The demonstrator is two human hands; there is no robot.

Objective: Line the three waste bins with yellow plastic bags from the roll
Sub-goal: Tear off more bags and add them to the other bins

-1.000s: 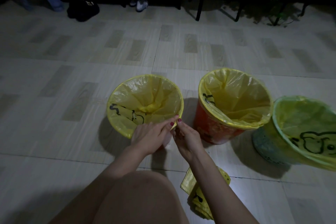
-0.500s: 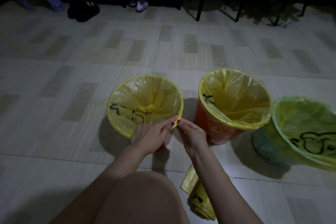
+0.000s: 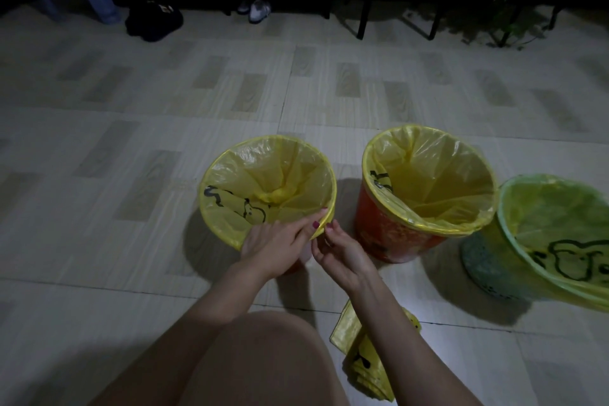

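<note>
Done: all 3 bins wear yellow liners; the orange bin (image 3: 392, 237) and green bin (image 3: 487, 267) look finished.
Left bin (image 3: 263, 175): bag rim folded over, near edge being tucked.
Left hand (image 3: 273, 247): fingers pinching the bag rim.
Right hand (image 3: 342, 250): fingertips at the same rim, seemingly pinching it; dim light blurs this.
Roll (image 3: 369, 369): on the floor under the right forearm.
Left to do: seat this last edge.

Single head view; looks forward-down, near hands; floor (image 3: 99, 323) fills frame
</note>
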